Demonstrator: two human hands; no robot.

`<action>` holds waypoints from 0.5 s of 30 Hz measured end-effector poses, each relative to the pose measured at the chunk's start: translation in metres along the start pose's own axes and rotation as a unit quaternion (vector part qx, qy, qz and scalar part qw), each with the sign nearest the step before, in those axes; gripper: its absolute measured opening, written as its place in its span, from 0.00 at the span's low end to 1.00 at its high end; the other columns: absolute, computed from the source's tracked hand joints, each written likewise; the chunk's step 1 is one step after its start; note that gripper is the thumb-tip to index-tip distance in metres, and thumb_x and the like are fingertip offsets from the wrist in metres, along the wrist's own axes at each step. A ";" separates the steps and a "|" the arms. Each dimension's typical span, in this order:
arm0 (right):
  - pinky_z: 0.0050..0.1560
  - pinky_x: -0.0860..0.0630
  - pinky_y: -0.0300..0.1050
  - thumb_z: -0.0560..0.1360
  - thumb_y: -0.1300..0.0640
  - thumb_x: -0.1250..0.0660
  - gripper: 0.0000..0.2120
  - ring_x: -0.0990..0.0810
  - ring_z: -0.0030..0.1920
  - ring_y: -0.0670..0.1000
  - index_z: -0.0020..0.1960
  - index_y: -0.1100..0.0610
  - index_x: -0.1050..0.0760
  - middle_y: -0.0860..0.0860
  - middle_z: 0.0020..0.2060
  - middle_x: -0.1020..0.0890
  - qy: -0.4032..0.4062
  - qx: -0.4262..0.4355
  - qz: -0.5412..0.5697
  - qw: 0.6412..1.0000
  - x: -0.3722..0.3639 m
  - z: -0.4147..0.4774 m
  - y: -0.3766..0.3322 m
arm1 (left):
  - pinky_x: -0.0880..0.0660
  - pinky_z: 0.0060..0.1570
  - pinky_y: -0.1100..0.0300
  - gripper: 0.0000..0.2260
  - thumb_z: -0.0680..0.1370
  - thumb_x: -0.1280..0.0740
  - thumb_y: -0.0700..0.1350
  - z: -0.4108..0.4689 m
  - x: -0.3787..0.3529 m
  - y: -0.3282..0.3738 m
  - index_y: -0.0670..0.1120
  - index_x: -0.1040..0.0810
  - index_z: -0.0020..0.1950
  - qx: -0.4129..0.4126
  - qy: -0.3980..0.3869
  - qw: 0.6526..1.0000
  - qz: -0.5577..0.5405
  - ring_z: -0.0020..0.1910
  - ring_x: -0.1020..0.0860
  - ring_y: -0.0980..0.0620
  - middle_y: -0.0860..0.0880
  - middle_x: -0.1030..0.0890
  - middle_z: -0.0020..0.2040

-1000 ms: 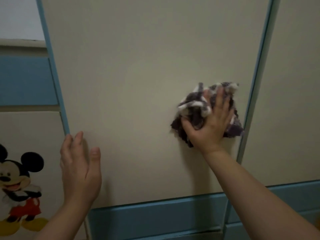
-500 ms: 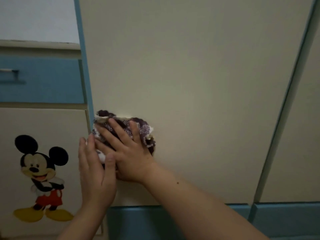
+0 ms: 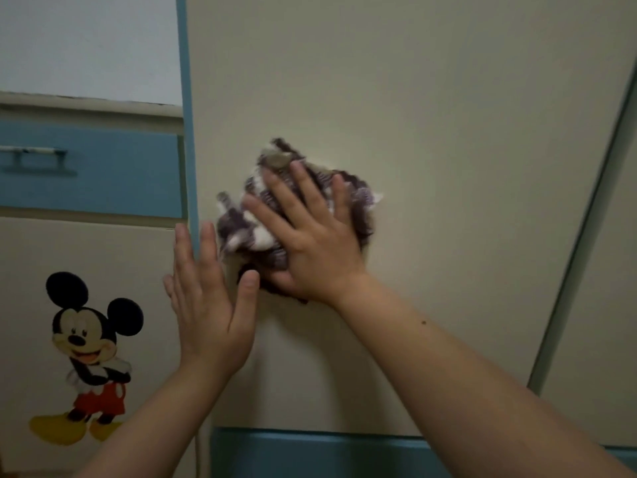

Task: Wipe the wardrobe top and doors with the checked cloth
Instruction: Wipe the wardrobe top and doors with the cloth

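I'm looking at the cream wardrobe door (image 3: 431,132), which is filling most of the view, with blue trim along its left edge and a blue band (image 3: 310,450) running below it. Left of it, a lower cabinet front is showing a blue drawer (image 3: 103,167) with a bar handle (image 3: 32,155) and, under that, a cream panel carrying a cartoon mouse sticker (image 3: 89,353).

My right arm is reaching up from the lower right, forearm bare, and the right hand (image 3: 317,246) is pressing flat against the door, fingers spread, grip released with the palm pinning the checked cloth (image 3: 255,219) to the panel. The cloth is bunching into a crumpled wad, purple and white, sticking out above and left of the fingers; it's blurred.

My left hand (image 3: 210,305) is rising from the lower left, palm facing the door, fingers straight and together, thumb out toward the cloth's lower edge. Its grip is released, holding nothing. Whether it is touching the door, I cannot tell. It's sitting just beside the cloth, over the door's left edge.
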State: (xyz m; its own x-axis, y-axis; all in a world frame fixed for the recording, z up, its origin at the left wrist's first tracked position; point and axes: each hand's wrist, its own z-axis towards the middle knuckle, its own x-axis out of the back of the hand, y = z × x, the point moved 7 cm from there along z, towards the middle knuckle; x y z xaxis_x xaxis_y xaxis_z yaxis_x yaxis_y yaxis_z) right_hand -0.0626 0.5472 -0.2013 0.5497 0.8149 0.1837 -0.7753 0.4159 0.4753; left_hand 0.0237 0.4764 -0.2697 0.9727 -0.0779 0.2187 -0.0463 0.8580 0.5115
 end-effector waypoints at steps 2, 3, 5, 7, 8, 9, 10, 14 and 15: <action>0.69 0.50 0.65 0.67 0.37 0.35 0.32 0.37 0.71 0.61 0.68 0.49 0.29 0.55 0.69 0.30 0.018 -0.027 -0.018 0.999 0.015 -0.001 0.030 | 0.56 0.71 0.43 0.32 0.74 0.54 0.66 0.007 -0.005 0.002 0.54 0.50 0.75 0.015 -0.011 1.000 0.003 0.75 0.54 0.50 0.44 0.54 0.77; 0.69 0.49 0.65 0.67 0.36 0.36 0.32 0.36 0.71 0.61 0.68 0.49 0.29 0.55 0.69 0.30 0.026 -0.042 -0.031 0.998 0.023 -0.002 0.047 | 0.57 0.71 0.44 0.31 0.74 0.54 0.65 0.011 -0.008 0.005 0.54 0.49 0.75 0.017 -0.014 1.000 0.008 0.75 0.54 0.49 0.45 0.54 0.77; 0.69 0.47 0.64 0.69 0.35 0.39 0.32 0.37 0.72 0.60 0.69 0.48 0.30 0.54 0.70 0.31 0.035 -0.077 -0.058 0.995 0.038 -0.008 0.082 | 0.57 0.71 0.45 0.33 0.73 0.54 0.64 0.018 -0.010 0.011 0.52 0.47 0.75 0.016 -0.011 1.000 0.019 0.75 0.54 0.48 0.45 0.53 0.77; 0.69 0.49 0.64 0.71 0.33 0.41 0.32 0.39 0.72 0.60 0.70 0.48 0.31 0.54 0.71 0.33 0.045 -0.127 -0.069 0.988 0.055 -0.020 0.120 | 0.56 0.71 0.46 0.34 0.72 0.55 0.65 0.024 -0.010 0.015 0.51 0.47 0.76 0.030 0.006 0.999 0.013 0.75 0.53 0.47 0.45 0.53 0.77; 0.70 0.50 0.64 0.71 0.33 0.41 0.32 0.40 0.73 0.59 0.70 0.48 0.32 0.54 0.71 0.34 0.051 -0.158 -0.065 0.984 0.062 -0.028 0.137 | 0.55 0.71 0.47 0.35 0.71 0.54 0.65 0.026 -0.008 0.014 0.51 0.47 0.76 0.044 0.017 0.999 0.003 0.75 0.53 0.47 0.44 0.53 0.77; 0.70 0.52 0.64 0.71 0.33 0.41 0.33 0.42 0.73 0.59 0.70 0.48 0.33 0.54 0.72 0.35 0.056 -0.190 -0.060 0.978 0.070 -0.036 0.156 | 0.54 0.71 0.48 0.36 0.70 0.54 0.66 0.028 -0.007 0.015 0.50 0.46 0.76 0.058 0.028 0.998 -0.010 0.75 0.52 0.46 0.44 0.52 0.77; 0.70 0.54 0.63 0.70 0.33 0.40 0.33 0.43 0.74 0.58 0.71 0.49 0.34 0.54 0.73 0.36 0.058 -0.220 -0.057 0.972 0.077 -0.044 0.172 | 0.54 0.71 0.49 0.37 0.70 0.54 0.66 0.030 -0.006 0.014 0.50 0.46 0.76 0.070 0.039 0.996 -0.023 0.75 0.52 0.45 0.43 0.52 0.77; 0.70 0.54 0.65 0.70 0.33 0.41 0.36 0.46 0.74 0.57 0.72 0.50 0.36 0.53 0.74 0.38 0.078 -0.305 -0.056 0.947 0.098 -0.070 0.215 | 0.51 0.70 0.50 0.39 0.68 0.53 0.66 0.036 -0.002 0.014 0.47 0.43 0.75 0.101 0.074 0.991 -0.057 0.74 0.48 0.42 0.40 0.48 0.76; 0.70 0.54 0.65 0.69 0.33 0.40 0.36 0.46 0.75 0.57 0.72 0.49 0.37 0.53 0.74 0.39 0.086 -0.323 -0.055 0.941 0.102 -0.074 0.220 | 0.50 0.70 0.49 0.39 0.68 0.52 0.66 0.038 -0.001 0.015 0.46 0.42 0.74 0.100 0.080 0.990 -0.062 0.73 0.47 0.41 0.40 0.47 0.75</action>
State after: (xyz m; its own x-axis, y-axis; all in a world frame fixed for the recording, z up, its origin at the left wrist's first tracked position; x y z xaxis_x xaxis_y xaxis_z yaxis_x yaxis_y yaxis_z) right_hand -0.2006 0.7514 -0.1414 0.6217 0.7833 -0.0039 -0.7749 0.6143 -0.1491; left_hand 0.0133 0.4705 -0.2304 0.9965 -0.0812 0.0177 0.0471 0.7279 0.6840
